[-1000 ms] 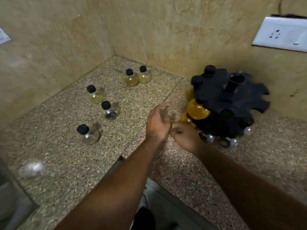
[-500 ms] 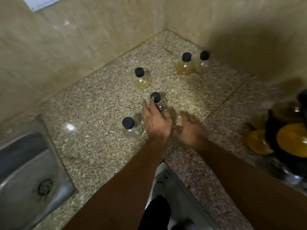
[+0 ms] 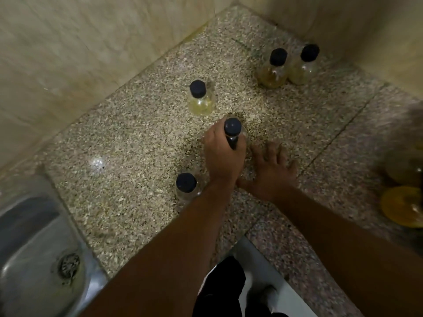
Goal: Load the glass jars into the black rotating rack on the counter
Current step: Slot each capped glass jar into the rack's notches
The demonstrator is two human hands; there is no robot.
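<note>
A black-capped jar [image 3: 233,131] is being gripped by the left hand [image 3: 223,154] on the speckled worktop [image 3: 128,145].

Its fingers are being closed around the neck below the cap, while the right hand [image 3: 271,171] is being held flat and spread on the worktop just beside it, holding nothing. Five capped jars are being counted here: the gripped one, one [image 3: 186,186] beside the left wrist, one [image 3: 200,99] behind, and two [image 3: 274,68] [image 3: 305,65] touching near the corner. The rack is being cropped at the right edge [image 3: 405,186], blurred. Half a second earlier, the left hand was only being brought to the jar.
</note>
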